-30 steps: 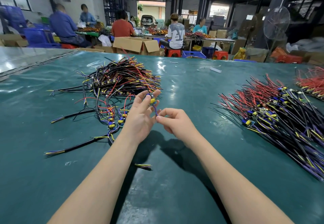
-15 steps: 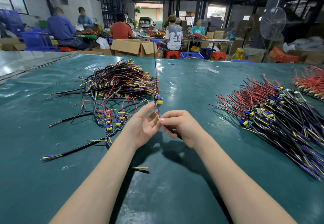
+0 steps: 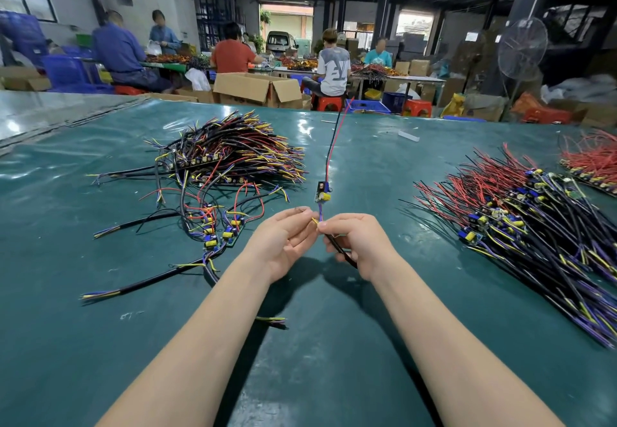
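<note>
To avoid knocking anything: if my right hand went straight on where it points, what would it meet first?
Probably the left hand, close ahead of the right hand gripping the black cable; depth is unclear.

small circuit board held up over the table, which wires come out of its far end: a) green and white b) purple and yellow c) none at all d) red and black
d: the red and black wires rise from the far end of the small circuit board, while the purple and yellow leads run from its near end down to the black cable gripped in the right hand.
</note>
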Demonstrator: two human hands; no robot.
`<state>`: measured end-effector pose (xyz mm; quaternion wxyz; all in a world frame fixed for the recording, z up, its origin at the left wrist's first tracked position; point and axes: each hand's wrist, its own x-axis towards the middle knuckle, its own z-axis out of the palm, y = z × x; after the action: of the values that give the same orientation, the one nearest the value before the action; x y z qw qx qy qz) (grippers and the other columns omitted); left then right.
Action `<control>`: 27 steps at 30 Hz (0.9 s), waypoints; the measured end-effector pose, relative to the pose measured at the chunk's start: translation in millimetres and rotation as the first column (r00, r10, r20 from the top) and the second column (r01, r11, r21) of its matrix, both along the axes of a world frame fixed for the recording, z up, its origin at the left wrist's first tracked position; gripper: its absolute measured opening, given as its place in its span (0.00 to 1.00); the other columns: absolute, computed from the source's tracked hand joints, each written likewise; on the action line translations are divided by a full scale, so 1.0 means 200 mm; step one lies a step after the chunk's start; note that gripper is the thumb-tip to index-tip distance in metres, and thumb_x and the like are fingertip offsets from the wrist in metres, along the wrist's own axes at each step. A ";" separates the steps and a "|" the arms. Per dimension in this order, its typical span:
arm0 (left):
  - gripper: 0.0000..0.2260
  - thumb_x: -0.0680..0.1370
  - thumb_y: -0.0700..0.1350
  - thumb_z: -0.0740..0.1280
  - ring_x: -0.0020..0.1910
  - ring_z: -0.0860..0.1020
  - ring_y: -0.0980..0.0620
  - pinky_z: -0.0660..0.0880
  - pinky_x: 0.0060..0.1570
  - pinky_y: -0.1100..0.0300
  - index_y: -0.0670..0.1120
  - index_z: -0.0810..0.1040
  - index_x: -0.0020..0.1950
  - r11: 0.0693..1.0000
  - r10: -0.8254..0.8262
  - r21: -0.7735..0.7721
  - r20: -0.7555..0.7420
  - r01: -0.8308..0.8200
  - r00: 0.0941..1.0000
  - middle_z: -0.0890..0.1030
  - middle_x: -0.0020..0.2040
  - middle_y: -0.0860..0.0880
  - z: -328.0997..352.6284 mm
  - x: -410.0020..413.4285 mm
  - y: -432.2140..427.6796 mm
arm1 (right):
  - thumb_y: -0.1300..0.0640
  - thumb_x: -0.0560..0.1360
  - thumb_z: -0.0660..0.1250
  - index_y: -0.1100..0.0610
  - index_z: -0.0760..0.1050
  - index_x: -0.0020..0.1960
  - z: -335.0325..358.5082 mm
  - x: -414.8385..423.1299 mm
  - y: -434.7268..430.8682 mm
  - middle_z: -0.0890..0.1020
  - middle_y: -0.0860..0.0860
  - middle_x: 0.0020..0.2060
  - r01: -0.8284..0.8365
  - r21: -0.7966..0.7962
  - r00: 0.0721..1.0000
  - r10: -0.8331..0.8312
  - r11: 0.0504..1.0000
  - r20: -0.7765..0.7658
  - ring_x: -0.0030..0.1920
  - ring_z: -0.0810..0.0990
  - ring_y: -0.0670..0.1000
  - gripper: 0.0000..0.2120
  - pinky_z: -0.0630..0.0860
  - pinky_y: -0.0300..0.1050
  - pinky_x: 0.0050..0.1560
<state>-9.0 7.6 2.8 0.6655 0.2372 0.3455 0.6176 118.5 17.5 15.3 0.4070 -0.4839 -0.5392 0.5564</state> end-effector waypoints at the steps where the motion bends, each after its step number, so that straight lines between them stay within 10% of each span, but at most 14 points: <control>1: 0.06 0.75 0.32 0.64 0.28 0.81 0.54 0.80 0.33 0.63 0.41 0.75 0.40 1.000 0.006 0.003 -0.017 -0.006 1.000 0.82 0.29 0.46 0.00 0.00 0.00 | 0.64 0.70 0.68 0.58 0.74 0.32 0.00 0.00 0.00 0.73 0.50 0.22 0.009 -0.014 1.000 -0.009 1.000 0.012 0.19 0.72 0.44 0.09 0.63 0.30 0.21; 8: 0.08 0.73 0.32 0.68 0.26 0.77 0.58 0.78 0.32 0.66 0.44 0.78 0.40 0.966 0.188 0.253 -0.536 -0.055 0.823 0.79 0.25 0.52 0.00 0.02 -0.01 | 0.66 0.70 0.67 0.57 0.74 0.31 0.00 0.02 0.01 0.74 0.49 0.19 -0.062 -0.111 0.989 0.076 0.992 0.127 0.18 0.72 0.44 0.10 0.64 0.30 0.23; 16: 0.08 0.71 0.35 0.71 0.31 0.75 0.56 0.77 0.38 0.64 0.47 0.79 0.35 0.939 0.309 0.331 -0.689 -0.095 0.656 0.77 0.34 0.48 -0.02 -0.03 0.01 | 0.66 0.70 0.69 0.57 0.74 0.31 -0.02 0.01 0.00 0.74 0.48 0.19 -0.160 -0.077 0.968 0.171 0.984 0.181 0.19 0.71 0.44 0.11 0.62 0.30 0.22; 21: 0.16 0.72 0.33 0.70 0.39 0.78 0.51 0.78 0.34 0.66 0.43 0.72 0.56 0.977 0.149 0.209 -0.542 -0.039 0.827 0.76 0.44 0.43 -0.02 -0.06 0.02 | 0.68 0.68 0.69 0.57 0.74 0.30 -0.02 0.00 0.00 0.74 0.54 0.25 -0.175 -0.027 0.948 0.176 0.984 0.266 0.19 0.69 0.44 0.11 0.61 0.29 0.21; 27: 0.09 0.72 0.32 0.69 0.33 0.74 0.53 0.75 0.30 0.69 0.45 0.78 0.38 0.970 0.174 0.242 -0.682 -0.005 0.710 0.77 0.33 0.49 -0.03 -0.06 0.02 | 0.67 0.69 0.69 0.57 0.73 0.30 -0.03 -0.01 -0.01 0.70 0.53 0.24 -0.226 0.012 0.920 0.209 0.974 0.333 0.19 0.67 0.44 0.11 0.60 0.30 0.22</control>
<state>-20.6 12.0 -2.6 0.4239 0.5086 0.5107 0.5484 117.0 15.9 9.7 0.2589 -0.4967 -0.6637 0.4957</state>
